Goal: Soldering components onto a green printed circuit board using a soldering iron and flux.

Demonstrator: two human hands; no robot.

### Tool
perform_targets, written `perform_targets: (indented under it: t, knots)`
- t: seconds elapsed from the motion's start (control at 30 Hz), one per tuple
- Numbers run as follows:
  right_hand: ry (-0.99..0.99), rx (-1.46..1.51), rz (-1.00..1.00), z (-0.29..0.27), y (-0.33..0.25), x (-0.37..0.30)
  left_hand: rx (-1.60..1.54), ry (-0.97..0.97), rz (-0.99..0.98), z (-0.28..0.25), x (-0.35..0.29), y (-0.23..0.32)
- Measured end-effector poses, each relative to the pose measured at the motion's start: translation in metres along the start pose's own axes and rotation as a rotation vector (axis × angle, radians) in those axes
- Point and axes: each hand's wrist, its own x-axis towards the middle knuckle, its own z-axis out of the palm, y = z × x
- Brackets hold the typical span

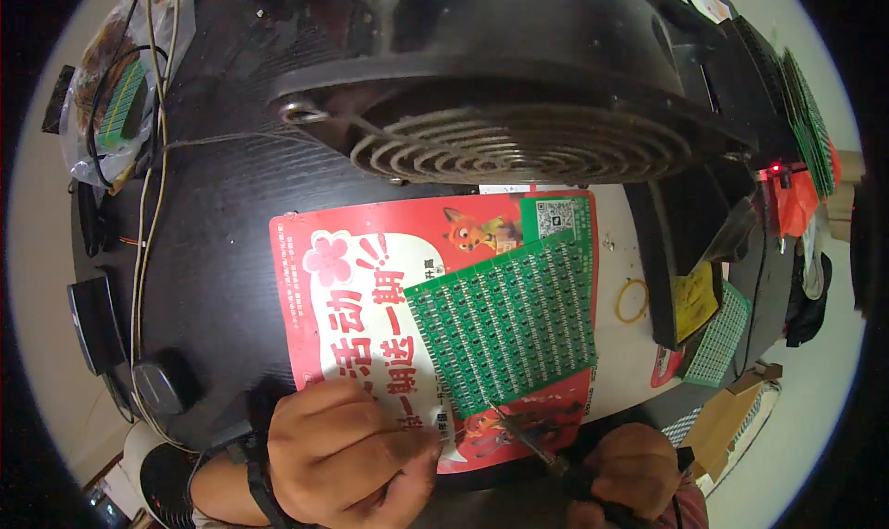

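Observation:
A green circuit board with rows of small parts lies tilted on a red and white printed sheet. My right hand, at the lower right, is closed round the dark handle of a soldering iron. The iron's tip meets the board's near edge, or hovers just over it. Just left of that edge is my left hand, fingers curled and pinched together. Whatever it grips, perhaps something thin, is hidden by the fingers.
A large black fan with a ring grille stands behind the board. A yellow sponge, another circuit board and a rubber band lie to the right. Cables, a black adapter and a plastic bag are at the left.

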Motion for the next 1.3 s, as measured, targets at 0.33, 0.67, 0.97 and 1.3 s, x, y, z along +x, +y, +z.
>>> perform_targets:
  t: [0.33,0.67,0.97,1.3]
  knots:
    - [0.128,-0.023,-0.013,0.007,0.003,-0.011,0.002,-0.048,-0.037,-0.001,-0.006,-0.002]
    - [0.207,-0.025,0.091,0.009,-0.005,-0.006,0.06,-0.03,0.009,-0.002,0.001,0.003]
    - [0.22,-0.096,0.068,0.008,0.0,-0.024,-0.001,-0.01,-0.035,0.003,0.002,0.001]
    - [0.263,-0.07,0.065,0.015,-0.005,0.018,-0.009,0.309,-0.619,-0.027,0.002,0.02]
